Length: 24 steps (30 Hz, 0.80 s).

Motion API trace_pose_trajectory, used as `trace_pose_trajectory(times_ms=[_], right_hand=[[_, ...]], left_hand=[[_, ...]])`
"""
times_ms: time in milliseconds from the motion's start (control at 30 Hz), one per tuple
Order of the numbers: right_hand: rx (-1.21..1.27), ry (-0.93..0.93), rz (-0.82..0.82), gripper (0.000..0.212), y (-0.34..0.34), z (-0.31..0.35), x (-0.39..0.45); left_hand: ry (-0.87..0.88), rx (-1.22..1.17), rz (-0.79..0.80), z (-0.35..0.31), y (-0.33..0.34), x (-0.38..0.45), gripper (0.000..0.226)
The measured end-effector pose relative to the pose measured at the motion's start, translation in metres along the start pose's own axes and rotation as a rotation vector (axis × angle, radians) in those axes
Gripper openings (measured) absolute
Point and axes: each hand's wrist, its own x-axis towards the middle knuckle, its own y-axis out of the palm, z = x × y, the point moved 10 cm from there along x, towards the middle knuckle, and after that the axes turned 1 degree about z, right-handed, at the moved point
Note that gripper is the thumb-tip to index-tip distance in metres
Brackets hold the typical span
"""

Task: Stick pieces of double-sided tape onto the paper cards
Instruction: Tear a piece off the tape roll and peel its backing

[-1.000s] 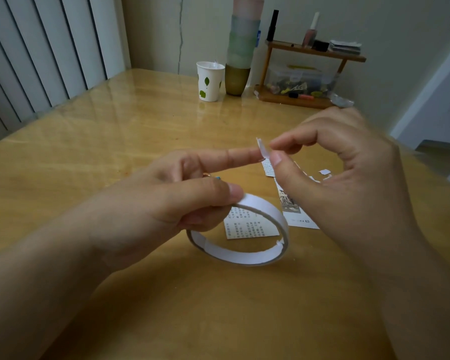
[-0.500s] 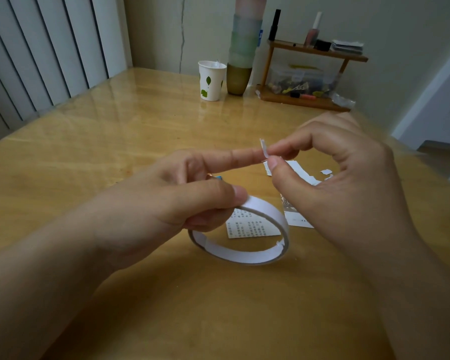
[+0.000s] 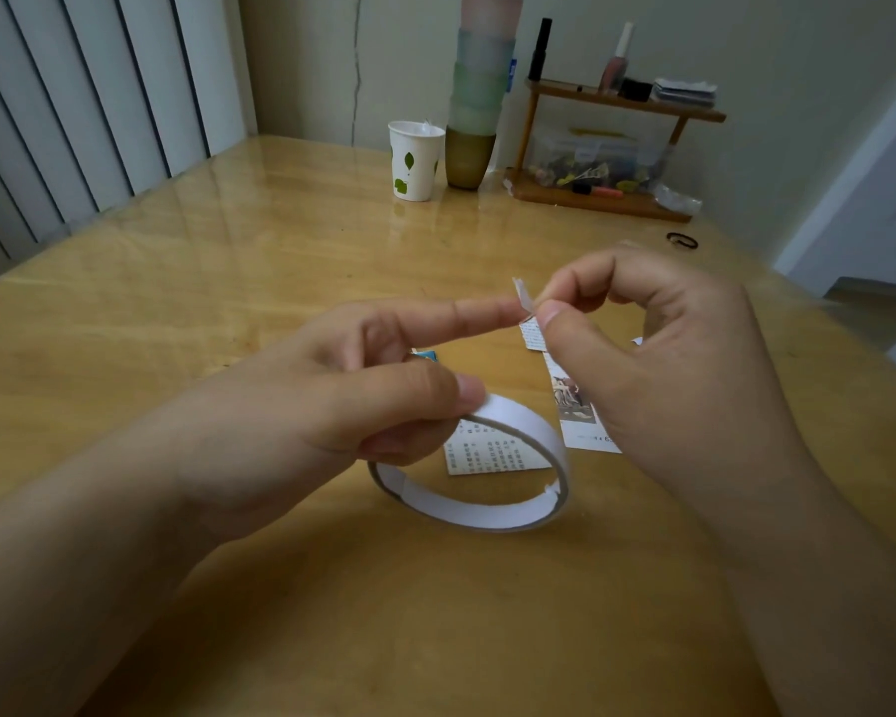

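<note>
The left hand (image 3: 342, 406) grips the tape roll (image 3: 479, 470) between thumb and curled fingers, forefinger straight — likely steadying the small tape piece (image 3: 522, 297) the right hand (image 3: 658, 364) pinches. The paper cards (image 3: 492, 450) lie on the table (image 3: 228, 251) just beyond, unreached

Left hand (image 3: 301, 406) and right hand (image 3: 658, 375): bare, no rings, watch or gloves. Both forearms bare, no sleeves in view. Fingernails short, unpainted.

Home setting: a glossy wooden table (image 3: 280, 240) beside vertical blinds (image 3: 73, 95). At its far edge: a paper cup (image 3: 415, 160), and a small wooden shelf (image 3: 611, 147) holding cosmetics (image 3: 616, 59) and a clear box (image 3: 590, 157).
</note>
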Motion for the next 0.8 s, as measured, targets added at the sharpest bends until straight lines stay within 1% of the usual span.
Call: trace_pose_trajectory(times_ms=[133,233,300,400,500,567,667,800], right_hand=[[-0.053,-0.001,0.012,0.012,0.003,-0.001,0.000],[-0.119,-0.078,-0.009,0.008,0.001,0.006,-0.001],[-0.176,-0.150,-0.024,0.002,-0.001,0.013,-0.002],[-0.247,-0.213,-0.046,0.010,-0.003,0.019,-0.003],[-0.273,-0.245,-0.071,0.005,-0.004,0.022,-0.004],[-0.273,-0.245,-0.075,0.002,-0.004,0.022,-0.003],[-0.254,-0.227,-0.067,0.003,-0.003,0.020,-0.003],[-0.123,-0.104,-0.033,0.006,-0.001,0.009,-0.001]], left_hand=[[0.009,0.016,-0.028,-0.001,-0.004,0.000,0.050],[0.018,-0.002,-0.051,-0.002,-0.006,0.000,0.051],[0.018,-0.006,-0.040,-0.002,-0.005,0.000,0.051],[0.020,0.010,-0.022,-0.003,-0.003,0.000,0.050],[0.018,0.022,-0.019,-0.002,-0.003,0.000,0.049],[0.013,0.018,-0.019,-0.001,-0.003,0.000,0.049],[0.007,0.029,-0.006,0.000,-0.002,0.000,0.051],[-0.002,0.031,-0.002,0.001,-0.001,0.001,0.051]])
